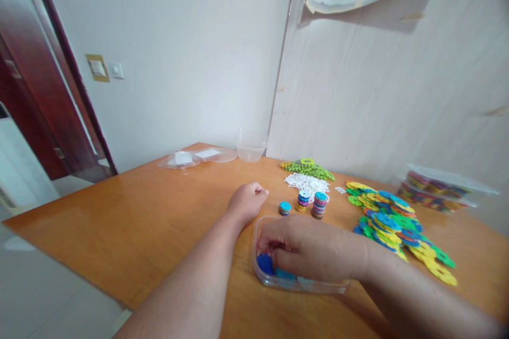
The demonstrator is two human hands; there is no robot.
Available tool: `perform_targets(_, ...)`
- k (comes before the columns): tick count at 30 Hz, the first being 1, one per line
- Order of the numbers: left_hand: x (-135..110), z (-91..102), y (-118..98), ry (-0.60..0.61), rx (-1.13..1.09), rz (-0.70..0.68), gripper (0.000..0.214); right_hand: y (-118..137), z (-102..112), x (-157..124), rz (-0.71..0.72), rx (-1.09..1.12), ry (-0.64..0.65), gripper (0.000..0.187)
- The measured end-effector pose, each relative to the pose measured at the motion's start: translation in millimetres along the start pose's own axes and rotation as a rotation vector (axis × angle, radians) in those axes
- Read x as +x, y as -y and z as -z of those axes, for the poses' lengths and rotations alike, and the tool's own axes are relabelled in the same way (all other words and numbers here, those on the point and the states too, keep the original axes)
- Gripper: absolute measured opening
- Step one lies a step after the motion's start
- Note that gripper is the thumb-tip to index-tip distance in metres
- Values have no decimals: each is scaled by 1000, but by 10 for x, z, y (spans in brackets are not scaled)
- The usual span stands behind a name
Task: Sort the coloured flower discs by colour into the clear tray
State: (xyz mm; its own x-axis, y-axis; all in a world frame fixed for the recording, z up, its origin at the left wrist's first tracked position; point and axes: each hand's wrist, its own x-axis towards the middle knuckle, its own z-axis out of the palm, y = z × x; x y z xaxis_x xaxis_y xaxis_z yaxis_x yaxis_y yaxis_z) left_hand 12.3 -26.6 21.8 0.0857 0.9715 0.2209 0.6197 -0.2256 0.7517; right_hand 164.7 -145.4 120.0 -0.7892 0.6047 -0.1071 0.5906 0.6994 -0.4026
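My right grip point(314, 254) is reaching down into a clear plastic container point(257, 271) that is sitting on the desk point(139, 212) right in front of me. Its fingers are curling over the blue plastic discs point(264, 264) lying inside, and I cannot tell whether they are actually pinching one. My left grip point(248, 201) is resting on the desk just beyond the container, balled into a loose fist, with nothing showing in it.

Three short stacks of discs point(303, 201) are standing just past the container. A loose heap of coloured discs point(393, 222) is spreading to the right, with green pieces point(310, 169) and white pieces point(306, 184) behind. By the wall a lidded clear box point(433, 190) is holding more coloured discs. Farther left an empty-looking clear tub point(250, 147) is standing beside two clear lids point(186, 159).
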Motion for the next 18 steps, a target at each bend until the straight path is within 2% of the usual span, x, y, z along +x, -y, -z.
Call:
perform_targets(3, 5, -9, 8, -6, 2, -3, 27, 20, -7, 7, -72, -9, -63, 27)
perform_targets(7, 9, -18, 21, -14, 9, -9, 27, 0, -36, 25, -128, -62, -74, 24)
perform_targets(12, 11, -17, 20, -18, 10, -6, 26, -85, -48, 61, -94, -192, -47, 22)
perform_targets(18, 14, 2, 3, 3, 4, 22, 26, -134, -58, 93, -43, -246, 9, 25)
